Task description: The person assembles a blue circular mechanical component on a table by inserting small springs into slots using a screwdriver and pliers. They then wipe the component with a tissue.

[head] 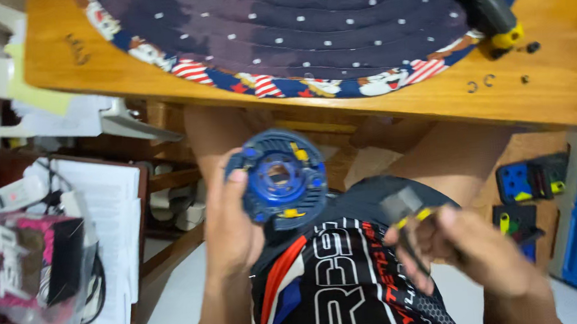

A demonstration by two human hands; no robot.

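My left hand (pixel 229 229) holds up a round blue and dark grey plastic disc (pixel 279 179) with a hole in its middle and small yellow tabs, below the table edge and above my lap. My right hand (pixel 470 247) is blurred at the right and grips a small grey piece with a yellow part (pixel 408 208). The two hands are apart, and the disc faces the camera.
A wooden table (pixel 557 85) carries a dark dotted round mat (pixel 307 27), a black and yellow screwdriver (pixel 489 6) and tiny clips and screws (pixel 487 82). Papers (pixel 105 213) and a pink bag (pixel 21 265) lie at left. Blue and black parts (pixel 526 181) lie on the floor at right.
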